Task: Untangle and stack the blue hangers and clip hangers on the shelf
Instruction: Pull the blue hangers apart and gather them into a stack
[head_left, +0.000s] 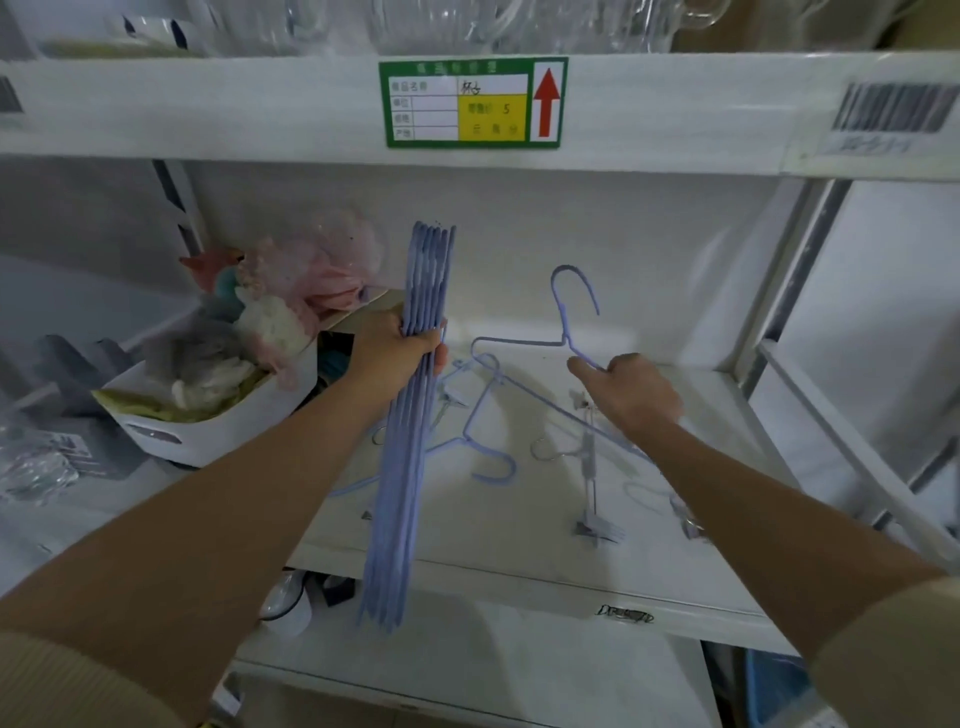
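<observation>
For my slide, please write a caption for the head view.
Left hand grips bundled blue wire hangers; right hand lifts another.

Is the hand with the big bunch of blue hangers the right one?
No, the left hand grips the bunch of blue hangers, while the right hand holds a single blue hanger.
</observation>
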